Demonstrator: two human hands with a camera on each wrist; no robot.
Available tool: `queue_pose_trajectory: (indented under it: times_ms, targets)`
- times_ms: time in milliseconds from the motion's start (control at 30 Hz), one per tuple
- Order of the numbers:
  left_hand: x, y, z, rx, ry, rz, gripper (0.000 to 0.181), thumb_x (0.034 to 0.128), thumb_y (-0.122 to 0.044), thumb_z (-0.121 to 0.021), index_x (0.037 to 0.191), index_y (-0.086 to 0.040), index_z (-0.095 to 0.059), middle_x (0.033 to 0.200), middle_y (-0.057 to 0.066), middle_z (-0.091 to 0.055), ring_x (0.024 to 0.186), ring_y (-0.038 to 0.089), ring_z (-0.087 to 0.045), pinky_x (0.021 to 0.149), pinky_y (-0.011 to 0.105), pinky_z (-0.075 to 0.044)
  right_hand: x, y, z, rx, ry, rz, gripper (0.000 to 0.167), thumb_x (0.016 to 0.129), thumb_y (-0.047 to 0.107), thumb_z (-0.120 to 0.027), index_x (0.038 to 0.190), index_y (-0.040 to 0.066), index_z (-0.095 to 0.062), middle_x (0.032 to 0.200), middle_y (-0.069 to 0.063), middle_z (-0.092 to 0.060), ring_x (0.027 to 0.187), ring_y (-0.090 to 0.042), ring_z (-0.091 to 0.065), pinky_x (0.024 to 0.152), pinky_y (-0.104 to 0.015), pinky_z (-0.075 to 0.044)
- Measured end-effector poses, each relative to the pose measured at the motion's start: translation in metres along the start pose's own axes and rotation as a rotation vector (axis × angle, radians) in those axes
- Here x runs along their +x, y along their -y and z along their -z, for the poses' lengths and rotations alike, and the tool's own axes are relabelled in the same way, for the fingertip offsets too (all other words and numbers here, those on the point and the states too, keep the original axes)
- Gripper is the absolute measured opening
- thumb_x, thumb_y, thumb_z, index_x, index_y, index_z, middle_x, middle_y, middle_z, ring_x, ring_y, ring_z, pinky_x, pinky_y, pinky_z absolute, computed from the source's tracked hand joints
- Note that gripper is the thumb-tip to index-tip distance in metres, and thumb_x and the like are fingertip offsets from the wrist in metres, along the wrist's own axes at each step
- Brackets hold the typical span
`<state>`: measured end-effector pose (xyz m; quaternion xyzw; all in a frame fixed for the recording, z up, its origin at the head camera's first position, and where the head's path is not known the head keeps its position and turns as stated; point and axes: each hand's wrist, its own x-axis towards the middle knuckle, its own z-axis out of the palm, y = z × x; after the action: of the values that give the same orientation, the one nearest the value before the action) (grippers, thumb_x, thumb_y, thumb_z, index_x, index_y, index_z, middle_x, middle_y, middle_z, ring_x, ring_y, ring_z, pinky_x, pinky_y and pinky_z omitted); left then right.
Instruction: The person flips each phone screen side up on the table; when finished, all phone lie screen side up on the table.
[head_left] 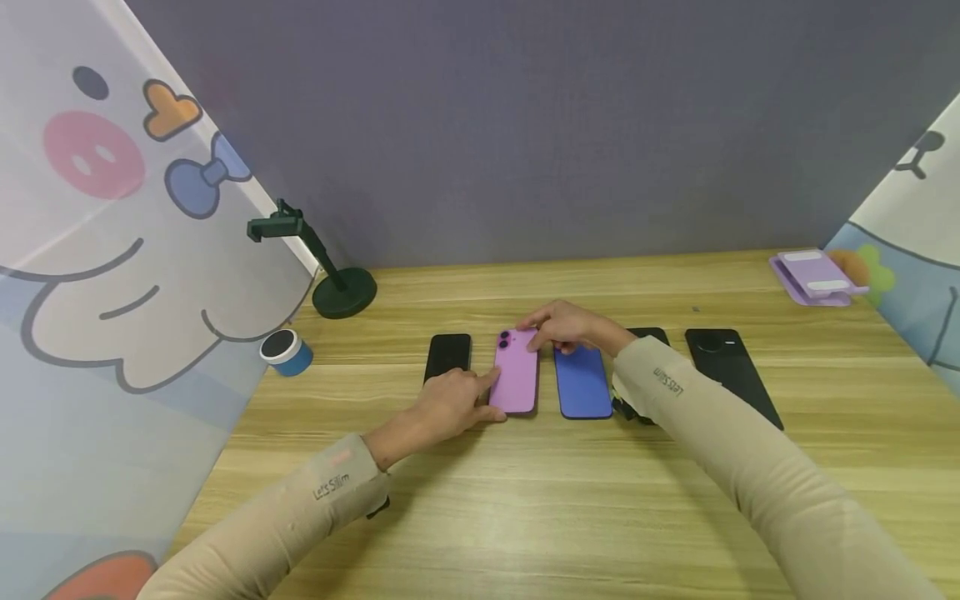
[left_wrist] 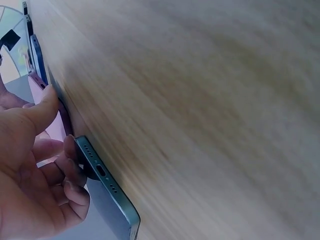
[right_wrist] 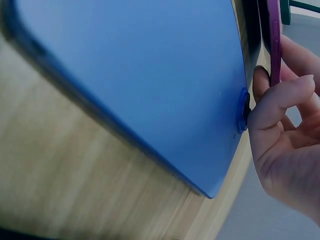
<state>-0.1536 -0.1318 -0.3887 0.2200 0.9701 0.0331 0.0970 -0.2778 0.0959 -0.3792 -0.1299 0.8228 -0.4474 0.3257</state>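
A pink phone [head_left: 515,379] lies with its back and two camera lenses facing up. At its lower left corner, my left hand [head_left: 450,402] grips it with thumb and index finger. My right hand [head_left: 568,323] pinches its upper right corner; the right wrist view shows fingers on both sides of the pink phone's edge [right_wrist: 275,45]. Left of it lies a black-faced phone [head_left: 447,353], whose green bottom edge [left_wrist: 107,177] shows beside my left hand's curled fingers in the left wrist view. A blue phone [head_left: 583,385] lies to the right, near my right hand.
Partly under my right sleeve is another dark phone [head_left: 651,335]; farther right lies a black phone [head_left: 731,367]. A dark green stand [head_left: 343,292] and a blue-and-white round container [head_left: 288,353] are at left. A lilac folding stand [head_left: 816,275] sits back right.
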Motion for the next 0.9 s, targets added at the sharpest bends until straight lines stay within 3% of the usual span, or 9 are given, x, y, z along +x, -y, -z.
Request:
queue_pose_trajectory:
  times_ms: [233,400,500,567,700,900]
  targets:
    - [0.0,0.0,0.0,-0.007,0.003,-0.006,0.075,0.0885,-0.057,-0.066,0.15,-0.019,-0.048,0.087,0.0,-0.065,0.07,0.012,-0.05,0.055,0.026,-0.043,0.0,0.003,0.002,-0.035,-0.005,-0.041,0.05,0.087,0.014,-0.076,0.135,0.02,-0.066,0.061,0.004,-0.046,0.049,-0.009,-0.037,0.049,-0.024,-0.037]
    - [0.0,-0.001,0.001,0.015,-0.035,-0.03,0.075,0.0889,-0.06,-0.064,0.149,-0.018,-0.05,0.11,0.009,-0.071,0.086,0.016,-0.065,0.065,0.031,-0.055,0.0,0.004,0.003,-0.045,0.002,-0.043,0.05,0.088,0.015,-0.076,0.136,0.02,-0.065,0.056,0.006,-0.041,0.048,-0.009,-0.037,0.049,-0.025,-0.037]
    - [0.001,-0.005,0.001,-0.007,-0.08,-0.06,0.075,0.0895,-0.06,-0.063,0.149,-0.016,-0.05,0.116,0.012,-0.07,0.092,0.02,-0.067,0.069,0.032,-0.056,0.0,0.004,0.003,-0.04,-0.002,-0.048,0.049,0.087,0.015,-0.076,0.135,0.02,-0.066,0.055,0.007,-0.042,0.048,-0.009,-0.037,0.049,-0.024,-0.037]
    - [0.002,-0.009,0.0,-0.023,-0.106,-0.088,0.076,0.0903,-0.061,-0.062,0.149,-0.015,-0.049,0.116,0.011,-0.07,0.092,0.019,-0.066,0.069,0.029,-0.055,0.0,0.005,0.003,-0.037,-0.006,-0.051,0.05,0.087,0.014,-0.076,0.135,0.02,-0.066,0.056,0.006,-0.045,0.048,-0.009,-0.037,0.049,-0.024,-0.037]
    - [0.006,-0.016,-0.004,-0.067,-0.143,-0.14,0.076,0.0918,-0.06,-0.062,0.15,-0.013,-0.048,0.101,0.006,-0.067,0.076,0.012,-0.056,0.061,0.023,-0.046,0.0,0.005,0.003,-0.039,-0.014,-0.056,0.05,0.085,0.014,-0.078,0.134,0.019,-0.067,0.059,0.006,-0.049,0.048,-0.009,-0.037,0.049,-0.024,-0.037]
    - [0.009,-0.026,-0.003,-0.078,-0.175,-0.169,0.077,0.0912,-0.06,-0.064,0.151,-0.013,-0.046,0.092,0.003,-0.065,0.069,0.01,-0.05,0.058,0.022,-0.044,-0.001,0.006,0.003,-0.043,-0.012,-0.05,0.052,0.084,0.013,-0.078,0.135,0.017,-0.066,0.056,0.006,-0.041,0.048,-0.008,-0.036,0.048,-0.023,-0.037]
